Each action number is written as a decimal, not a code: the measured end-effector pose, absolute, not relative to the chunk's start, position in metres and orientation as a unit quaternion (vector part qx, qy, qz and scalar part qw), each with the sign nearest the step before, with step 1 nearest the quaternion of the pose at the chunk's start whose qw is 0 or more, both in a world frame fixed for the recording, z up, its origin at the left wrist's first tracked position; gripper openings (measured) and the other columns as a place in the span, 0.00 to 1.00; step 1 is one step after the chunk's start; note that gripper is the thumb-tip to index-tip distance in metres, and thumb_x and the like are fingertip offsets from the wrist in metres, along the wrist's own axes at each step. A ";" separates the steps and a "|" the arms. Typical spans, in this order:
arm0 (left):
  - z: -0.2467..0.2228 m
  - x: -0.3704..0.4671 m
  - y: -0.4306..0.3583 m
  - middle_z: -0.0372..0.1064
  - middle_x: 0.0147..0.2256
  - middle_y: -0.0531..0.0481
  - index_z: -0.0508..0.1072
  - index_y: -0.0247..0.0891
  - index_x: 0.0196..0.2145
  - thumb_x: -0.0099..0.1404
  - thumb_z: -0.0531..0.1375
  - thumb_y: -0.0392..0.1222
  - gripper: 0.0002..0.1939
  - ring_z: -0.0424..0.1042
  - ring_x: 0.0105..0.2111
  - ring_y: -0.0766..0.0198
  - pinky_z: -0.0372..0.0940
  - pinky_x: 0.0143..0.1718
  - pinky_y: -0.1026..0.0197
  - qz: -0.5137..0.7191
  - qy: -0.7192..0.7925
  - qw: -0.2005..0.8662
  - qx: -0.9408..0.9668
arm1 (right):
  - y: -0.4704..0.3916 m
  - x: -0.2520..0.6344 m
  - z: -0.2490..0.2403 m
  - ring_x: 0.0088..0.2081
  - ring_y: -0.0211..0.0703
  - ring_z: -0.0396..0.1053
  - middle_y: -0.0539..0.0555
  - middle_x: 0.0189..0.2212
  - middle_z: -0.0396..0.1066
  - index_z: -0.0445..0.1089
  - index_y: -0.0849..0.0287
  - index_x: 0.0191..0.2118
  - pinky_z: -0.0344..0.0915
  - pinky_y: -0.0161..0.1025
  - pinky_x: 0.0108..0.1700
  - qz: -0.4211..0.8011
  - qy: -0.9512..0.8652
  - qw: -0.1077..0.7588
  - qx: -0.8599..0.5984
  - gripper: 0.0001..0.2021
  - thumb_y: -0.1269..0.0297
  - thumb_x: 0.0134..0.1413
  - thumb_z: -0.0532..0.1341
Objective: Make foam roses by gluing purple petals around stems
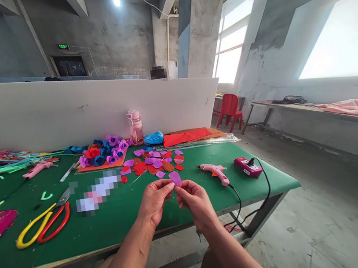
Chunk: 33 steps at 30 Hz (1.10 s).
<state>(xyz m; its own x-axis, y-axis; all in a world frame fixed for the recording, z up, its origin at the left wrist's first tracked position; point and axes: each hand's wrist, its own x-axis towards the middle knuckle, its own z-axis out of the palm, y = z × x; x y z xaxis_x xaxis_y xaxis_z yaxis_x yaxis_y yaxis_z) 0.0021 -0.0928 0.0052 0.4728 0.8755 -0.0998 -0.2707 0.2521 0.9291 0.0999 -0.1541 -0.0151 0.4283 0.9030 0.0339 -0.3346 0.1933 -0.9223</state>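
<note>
A small purple petal (175,178) is pinched between my two hands above the front edge of the green table. My left hand (155,199) holds its lower left side between thumb and fingers. On its lower right side, my right hand (194,199) grips it, fingers curled. Just behind the hands lie scattered purple, red and brown petals (167,166). To the right, a pink glue gun (216,172) rests on the table with its nozzle pointing left. Farther back at left, purple, blue and red flowers (103,152) are heaped on an orange sheet.
Scissors (49,220) with yellow and red handles lie at left, near a second pink glue gun (38,169). A magenta power strip (248,167) and its cable sit at the table's right. A pink bottle (135,126) stands by the white partition (88,106).
</note>
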 end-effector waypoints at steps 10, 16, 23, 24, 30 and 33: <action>0.002 0.005 -0.093 0.67 0.22 0.51 0.74 0.33 0.23 0.44 0.65 0.40 0.08 0.58 0.23 0.71 0.55 0.28 0.65 0.429 0.349 0.671 0.494 | -0.152 0.096 -0.015 0.20 0.30 0.59 0.48 0.22 0.65 0.69 0.62 0.29 0.53 0.28 0.17 0.427 -0.297 0.702 -0.486 0.13 0.58 0.39 0.67; 0.007 0.001 -0.094 0.67 0.22 0.51 0.75 0.33 0.24 0.43 0.67 0.42 0.10 0.59 0.23 0.70 0.55 0.27 0.65 0.403 0.313 0.708 0.489 | -0.153 0.100 -0.011 0.20 0.29 0.57 0.47 0.20 0.63 0.68 0.62 0.27 0.49 0.26 0.17 0.433 -0.292 0.703 -0.482 0.12 0.58 0.39 0.66; 0.009 -0.001 -0.094 0.68 0.22 0.50 0.76 0.33 0.26 0.44 0.68 0.42 0.11 0.58 0.22 0.71 0.55 0.26 0.66 0.381 0.283 0.727 0.497 | -0.157 0.106 -0.008 0.19 0.28 0.56 0.47 0.22 0.64 0.68 0.61 0.27 0.47 0.26 0.16 0.489 -0.272 0.692 -0.457 0.11 0.60 0.38 0.67; 0.009 0.000 -0.094 0.68 0.22 0.50 0.76 0.33 0.25 0.43 0.68 0.42 0.11 0.58 0.22 0.71 0.55 0.26 0.66 0.385 0.287 0.724 0.495 | -0.157 0.106 -0.008 0.19 0.28 0.56 0.47 0.21 0.64 0.68 0.61 0.27 0.47 0.26 0.16 0.488 -0.271 0.691 -0.460 0.11 0.60 0.38 0.67; 0.009 -0.001 -0.094 0.69 0.23 0.50 0.77 0.33 0.26 0.45 0.68 0.42 0.11 0.60 0.23 0.71 0.56 0.27 0.66 0.373 0.274 0.732 0.500 | -0.158 0.107 -0.005 0.18 0.26 0.55 0.46 0.20 0.64 0.68 0.62 0.26 0.46 0.25 0.15 0.513 -0.267 0.686 -0.442 0.11 0.61 0.38 0.67; 0.010 -0.003 -0.093 0.70 0.23 0.50 0.77 0.33 0.26 0.45 0.68 0.41 0.10 0.62 0.24 0.70 0.56 0.28 0.66 0.361 0.265 0.739 0.504 | -0.160 0.108 -0.001 0.17 0.25 0.55 0.47 0.20 0.64 0.68 0.63 0.25 0.45 0.24 0.14 0.549 -0.253 0.679 -0.416 0.11 0.63 0.37 0.68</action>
